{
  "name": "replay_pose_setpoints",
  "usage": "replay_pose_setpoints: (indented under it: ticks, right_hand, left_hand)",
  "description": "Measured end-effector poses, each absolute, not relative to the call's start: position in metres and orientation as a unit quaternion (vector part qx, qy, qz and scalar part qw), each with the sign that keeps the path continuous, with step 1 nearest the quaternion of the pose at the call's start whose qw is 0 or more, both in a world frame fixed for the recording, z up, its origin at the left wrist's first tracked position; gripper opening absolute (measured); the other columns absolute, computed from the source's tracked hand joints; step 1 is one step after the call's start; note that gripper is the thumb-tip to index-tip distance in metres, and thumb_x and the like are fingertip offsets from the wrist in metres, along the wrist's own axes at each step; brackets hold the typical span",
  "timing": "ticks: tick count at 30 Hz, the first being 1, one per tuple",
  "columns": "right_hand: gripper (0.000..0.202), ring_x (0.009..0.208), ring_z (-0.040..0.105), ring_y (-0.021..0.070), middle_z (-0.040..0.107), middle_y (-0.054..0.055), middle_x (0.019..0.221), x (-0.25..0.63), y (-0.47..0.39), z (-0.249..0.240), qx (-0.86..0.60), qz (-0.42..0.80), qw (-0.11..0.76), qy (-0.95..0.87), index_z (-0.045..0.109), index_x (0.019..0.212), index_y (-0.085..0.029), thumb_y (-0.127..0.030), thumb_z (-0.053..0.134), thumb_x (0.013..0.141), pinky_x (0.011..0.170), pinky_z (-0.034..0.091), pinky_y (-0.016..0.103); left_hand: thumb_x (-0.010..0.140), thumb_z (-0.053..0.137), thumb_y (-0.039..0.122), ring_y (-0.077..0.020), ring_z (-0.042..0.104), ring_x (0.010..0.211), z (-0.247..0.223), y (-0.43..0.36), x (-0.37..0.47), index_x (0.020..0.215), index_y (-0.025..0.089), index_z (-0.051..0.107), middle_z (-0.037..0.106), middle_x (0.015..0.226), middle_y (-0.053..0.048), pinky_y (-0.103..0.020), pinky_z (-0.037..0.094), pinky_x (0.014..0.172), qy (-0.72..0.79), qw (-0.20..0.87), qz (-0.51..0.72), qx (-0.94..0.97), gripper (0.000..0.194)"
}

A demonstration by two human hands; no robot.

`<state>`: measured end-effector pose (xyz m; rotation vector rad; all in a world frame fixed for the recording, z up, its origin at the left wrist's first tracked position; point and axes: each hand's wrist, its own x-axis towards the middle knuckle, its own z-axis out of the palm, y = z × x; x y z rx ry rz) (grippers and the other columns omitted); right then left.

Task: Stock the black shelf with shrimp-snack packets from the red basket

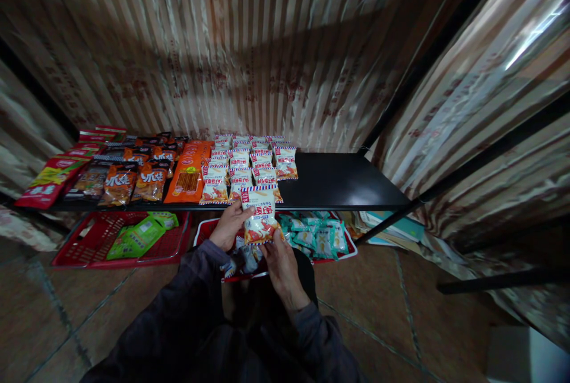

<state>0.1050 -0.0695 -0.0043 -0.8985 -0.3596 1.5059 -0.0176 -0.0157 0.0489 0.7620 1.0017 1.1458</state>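
Observation:
Between my two hands is a white snack bag (259,217) with red lettering and a striped top edge, held just in front of the shelf edge. My left hand (231,225) grips its left side, thumb on the front. At the lower right corner my right hand (280,261) pinches it. Behind it, rows of matching white snack bags (239,159) stand on the black shelf (342,178). Below my hands, a red basket (347,252) holds teal snack bags (316,234) and several blue-and-white packets (247,258), partly hidden by my hands.
Left on the shelf are an orange packet (189,172), black-and-orange bags (119,183) and red bags (56,180). A second red basket (95,258) with green packets (138,237) sits on the floor. Black posts (392,220) frame the shelf; books or papers (392,227) lie at right.

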Motion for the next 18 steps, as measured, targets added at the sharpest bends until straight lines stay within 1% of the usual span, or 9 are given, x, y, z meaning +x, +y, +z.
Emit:
replay_pose_setpoints:
  ticks: [3, 5, 8, 12, 15, 18]
  right_hand:
    - [0.042, 0.096, 0.063, 0.0195, 0.067, 0.004, 0.111, 0.112, -0.067, -0.001, -0.409, 0.639, 0.625, -0.182, 0.064, 0.103, -0.024, -0.048, 0.071, 0.069, 0.077, 0.052, 0.03]
    - [0.046, 0.095, 0.064, 0.0212, 0.067, 0.005, 0.112, 0.117, -0.064, 0.003, -0.415, 0.633, 0.624, -0.194, 0.064, 0.105, -0.024, -0.049, 0.071, 0.067, 0.077, 0.052, 0.032]
    - [0.05, 0.097, 0.064, 0.0235, 0.068, 0.006, 0.109, 0.123, -0.057, 0.009, -0.425, 0.623, 0.619, -0.219, 0.064, 0.106, -0.022, -0.047, 0.075, 0.063, 0.083, 0.051, 0.036]
    - [0.052, 0.097, 0.063, 0.0235, 0.069, 0.006, 0.106, 0.128, -0.051, 0.014, -0.441, 0.601, 0.602, -0.287, 0.065, 0.106, -0.021, -0.044, 0.077, 0.06, 0.089, 0.048, 0.039]
    - [0.051, 0.095, 0.064, 0.0233, 0.071, 0.005, 0.102, 0.128, -0.048, 0.017, -0.452, 0.587, 0.594, -0.313, 0.068, 0.101, -0.02, -0.042, 0.08, 0.057, 0.09, 0.048, 0.039]
    - [0.048, 0.09, 0.065, 0.0226, 0.072, 0.004, 0.096, 0.127, -0.047, 0.017, -0.449, 0.597, 0.583, -0.321, 0.069, 0.099, -0.02, -0.042, 0.078, 0.058, 0.088, 0.048, 0.039]
  left_hand:
    - [0.058, 0.08, 0.036, -0.0237, 0.066, 0.091, 0.046, -0.014, -0.02, 0.099, 0.014, 0.063, 0.071, 0.096, -0.01, -0.036, 0.05, 0.085, 0.433, 0.655, 0.512, 0.348, 0.05]
    - [0.059, 0.079, 0.036, -0.0239, 0.066, 0.09, 0.045, -0.013, -0.021, 0.101, 0.013, 0.062, 0.071, 0.096, -0.01, -0.038, 0.05, 0.085, 0.423, 0.655, 0.514, 0.357, 0.051]
    - [0.059, 0.079, 0.037, -0.0237, 0.066, 0.088, 0.043, -0.014, -0.021, 0.103, 0.013, 0.061, 0.071, 0.097, -0.01, -0.039, 0.05, 0.085, 0.412, 0.653, 0.517, 0.369, 0.053]
    - [0.058, 0.08, 0.036, -0.0233, 0.067, 0.085, 0.041, -0.015, -0.018, 0.101, 0.013, 0.061, 0.071, 0.097, -0.01, -0.039, 0.051, 0.084, 0.412, 0.648, 0.515, 0.381, 0.053]
    - [0.056, 0.08, 0.036, -0.0236, 0.067, 0.085, 0.041, -0.017, -0.016, 0.1, 0.014, 0.06, 0.071, 0.095, -0.009, -0.039, 0.051, 0.083, 0.415, 0.651, 0.514, 0.375, 0.053]
    - [0.056, 0.081, 0.035, -0.0237, 0.067, 0.086, 0.043, -0.018, -0.015, 0.099, 0.014, 0.06, 0.071, 0.096, -0.009, -0.039, 0.052, 0.082, 0.414, 0.655, 0.512, 0.371, 0.053]
